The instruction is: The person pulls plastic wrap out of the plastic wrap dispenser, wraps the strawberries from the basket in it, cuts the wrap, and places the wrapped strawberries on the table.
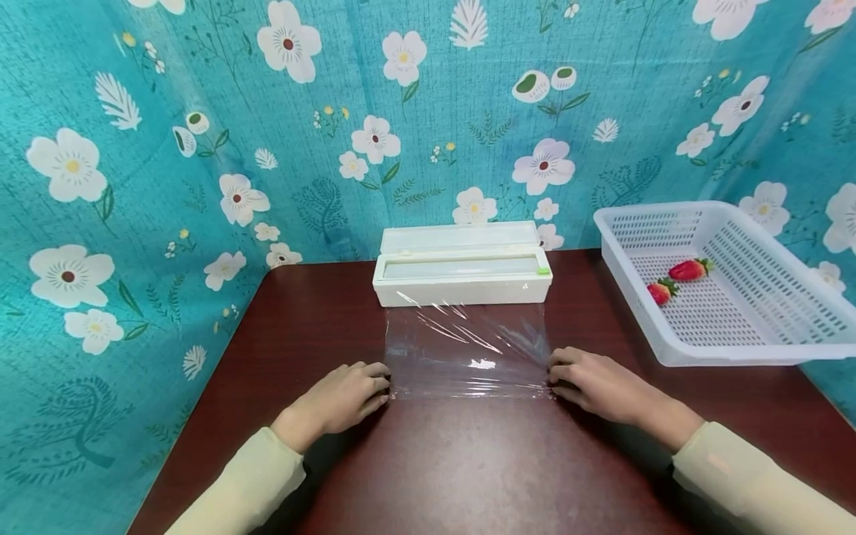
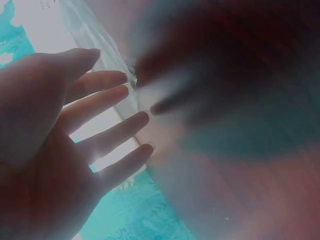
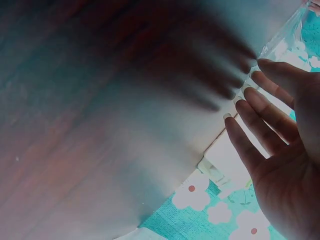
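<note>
A sheet of clear plastic wrap lies pulled out on the table from a long white wrap dispenser box, whose lid is raised. At the sheet's front left corner is my left hand, fingertips at the film's edge. The left wrist view shows its fingers spread and nearly straight, tips down at the tabletop. My right hand mirrors it at the front right corner. In the right wrist view its fingers are extended, and the thumb tip is beside the film's edge.
A white plastic basket with two strawberries inside stands at the right of the dark reddish-brown table. A teal floral cloth hangs behind the table and along its sides. A green tab sits on the dispenser's right end.
</note>
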`<action>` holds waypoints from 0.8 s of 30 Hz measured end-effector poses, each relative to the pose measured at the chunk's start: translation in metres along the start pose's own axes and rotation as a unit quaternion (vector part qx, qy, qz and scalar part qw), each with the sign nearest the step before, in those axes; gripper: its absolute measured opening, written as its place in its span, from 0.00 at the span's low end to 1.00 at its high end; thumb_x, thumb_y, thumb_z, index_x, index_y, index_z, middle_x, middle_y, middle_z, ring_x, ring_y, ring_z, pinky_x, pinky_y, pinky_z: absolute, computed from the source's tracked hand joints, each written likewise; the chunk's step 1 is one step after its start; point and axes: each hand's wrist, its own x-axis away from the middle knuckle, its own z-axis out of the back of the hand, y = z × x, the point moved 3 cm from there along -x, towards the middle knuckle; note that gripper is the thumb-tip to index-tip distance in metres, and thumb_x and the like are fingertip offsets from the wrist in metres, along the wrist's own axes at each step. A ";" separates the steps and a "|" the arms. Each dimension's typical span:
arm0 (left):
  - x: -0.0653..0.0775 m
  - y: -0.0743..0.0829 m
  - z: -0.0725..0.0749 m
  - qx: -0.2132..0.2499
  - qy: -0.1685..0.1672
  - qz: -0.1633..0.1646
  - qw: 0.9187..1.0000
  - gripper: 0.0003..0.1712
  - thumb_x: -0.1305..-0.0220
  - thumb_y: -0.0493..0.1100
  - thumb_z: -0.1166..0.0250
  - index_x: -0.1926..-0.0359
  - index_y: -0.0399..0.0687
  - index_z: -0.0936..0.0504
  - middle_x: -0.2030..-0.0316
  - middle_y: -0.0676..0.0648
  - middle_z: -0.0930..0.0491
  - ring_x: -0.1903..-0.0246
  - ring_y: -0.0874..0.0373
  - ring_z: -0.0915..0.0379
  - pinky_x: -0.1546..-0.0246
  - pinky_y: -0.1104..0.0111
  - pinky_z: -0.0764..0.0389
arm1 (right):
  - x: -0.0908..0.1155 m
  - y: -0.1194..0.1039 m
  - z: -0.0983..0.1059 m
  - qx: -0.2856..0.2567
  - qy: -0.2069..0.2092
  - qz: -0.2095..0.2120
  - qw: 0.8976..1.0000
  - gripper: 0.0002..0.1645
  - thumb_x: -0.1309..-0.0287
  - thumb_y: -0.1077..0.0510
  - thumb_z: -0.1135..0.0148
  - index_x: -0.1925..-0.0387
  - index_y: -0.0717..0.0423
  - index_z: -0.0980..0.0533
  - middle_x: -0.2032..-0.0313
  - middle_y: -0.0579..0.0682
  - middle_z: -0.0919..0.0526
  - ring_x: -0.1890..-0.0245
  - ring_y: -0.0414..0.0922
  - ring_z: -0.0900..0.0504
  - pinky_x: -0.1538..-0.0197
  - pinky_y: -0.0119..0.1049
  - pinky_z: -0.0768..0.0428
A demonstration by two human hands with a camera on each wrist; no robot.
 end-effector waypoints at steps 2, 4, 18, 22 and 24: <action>-0.001 0.000 0.002 0.003 -0.001 -0.004 1.000 0.08 0.30 0.41 0.32 0.54 0.44 0.12 0.49 0.44 0.18 0.54 0.49 0.20 0.55 0.53 0.18 | 0.000 0.000 0.001 0.002 0.000 0.007 1.000 0.11 0.48 0.62 0.21 0.62 0.52 0.14 0.59 0.45 0.20 0.61 0.40 0.22 0.59 0.40 0.16; -0.002 0.000 0.004 0.005 -0.006 -0.005 1.000 0.08 0.30 0.41 0.32 0.54 0.44 0.12 0.49 0.45 0.18 0.55 0.49 0.20 0.56 0.53 0.18 | 0.000 0.000 0.002 0.007 0.003 0.014 1.000 0.10 0.47 0.62 0.22 0.63 0.51 0.14 0.60 0.44 0.21 0.62 0.39 0.22 0.60 0.39 0.16; -0.007 -0.001 0.003 0.006 -0.013 0.002 1.000 0.10 0.29 0.42 0.33 0.52 0.44 0.13 0.48 0.44 0.19 0.55 0.47 0.20 0.57 0.52 0.18 | -0.006 0.001 0.002 0.041 0.019 0.022 0.999 0.07 0.44 0.62 0.25 0.64 0.52 0.15 0.62 0.45 0.21 0.63 0.41 0.21 0.63 0.42 0.17; -0.009 -0.003 0.003 0.005 -0.025 0.011 1.000 0.12 0.29 0.43 0.33 0.50 0.43 0.13 0.46 0.42 0.19 0.53 0.46 0.20 0.55 0.51 0.18 | -0.007 0.003 0.001 0.043 0.010 0.010 0.999 0.06 0.43 0.61 0.25 0.63 0.52 0.15 0.61 0.46 0.21 0.62 0.42 0.21 0.62 0.43 0.17; -0.010 -0.003 0.002 0.005 -0.031 0.017 0.999 0.13 0.29 0.43 0.33 0.49 0.42 0.13 0.44 0.41 0.19 0.52 0.45 0.20 0.54 0.51 0.18 | -0.008 0.003 0.001 0.046 0.003 0.002 0.999 0.06 0.42 0.60 0.26 0.63 0.52 0.16 0.62 0.45 0.22 0.63 0.42 0.21 0.62 0.43 0.18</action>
